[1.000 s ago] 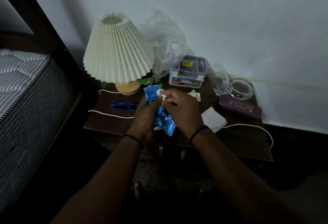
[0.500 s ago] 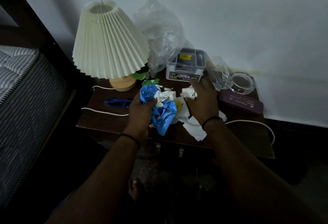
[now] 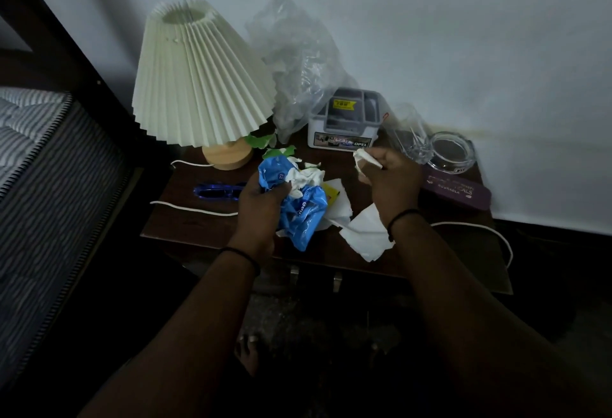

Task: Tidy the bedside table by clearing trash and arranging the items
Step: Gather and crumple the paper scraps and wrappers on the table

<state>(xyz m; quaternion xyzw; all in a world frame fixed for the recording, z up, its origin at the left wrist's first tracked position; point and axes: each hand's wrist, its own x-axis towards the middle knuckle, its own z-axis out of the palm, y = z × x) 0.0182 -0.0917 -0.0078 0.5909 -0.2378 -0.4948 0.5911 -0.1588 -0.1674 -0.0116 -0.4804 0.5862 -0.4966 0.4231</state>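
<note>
Head view. My left hand [image 3: 261, 199] grips crumpled blue wrapper [image 3: 299, 215] stuffed with white paper scraps [image 3: 306, 176], held over middle of bedside table [image 3: 185, 222]. My right hand [image 3: 387, 182] pinches small white paper wad [image 3: 363, 158], just in front of grey box [image 3: 344, 123]. White tissue [image 3: 366, 235] lies on table under right wrist. Lamp [image 3: 198, 80] stands at left rear; blue scissors [image 3: 218, 191] lie beside left hand; drinking glass [image 3: 410, 134], ashtray [image 3: 450, 152], purple case [image 3: 458, 191] at right.
</note>
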